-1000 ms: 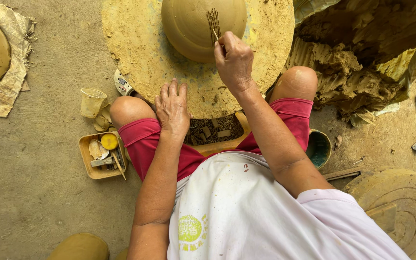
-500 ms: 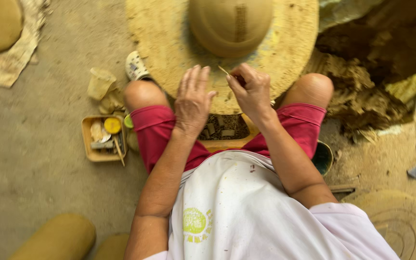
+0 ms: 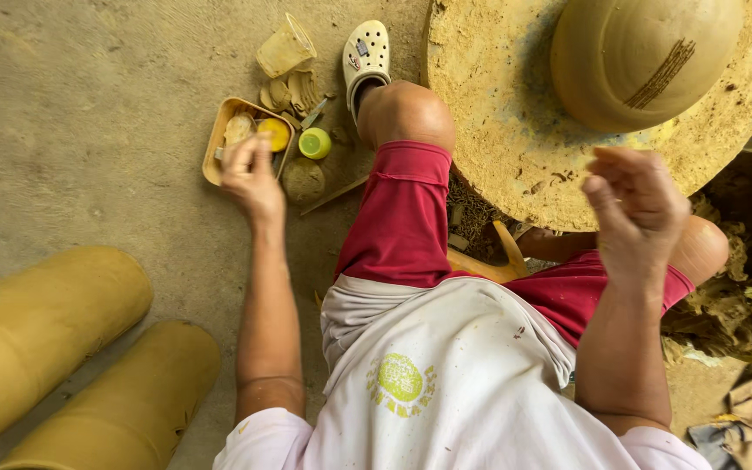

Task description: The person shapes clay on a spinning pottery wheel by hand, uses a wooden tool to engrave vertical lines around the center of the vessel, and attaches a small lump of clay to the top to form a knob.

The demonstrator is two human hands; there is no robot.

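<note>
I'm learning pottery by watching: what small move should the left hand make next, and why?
Probably close the fingers on a tool in the tray: the left hand is over it, seemingly empty, and the right hand waits open beside the clay dome.

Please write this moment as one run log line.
left hand: reaching into tool tray | right hand: raised, empty | clay dome: on wheel

left hand (image 3: pixel 252 174) reaching down-left, right hand (image 3: pixel 637 209) raised — fingers loosely curled
</note>
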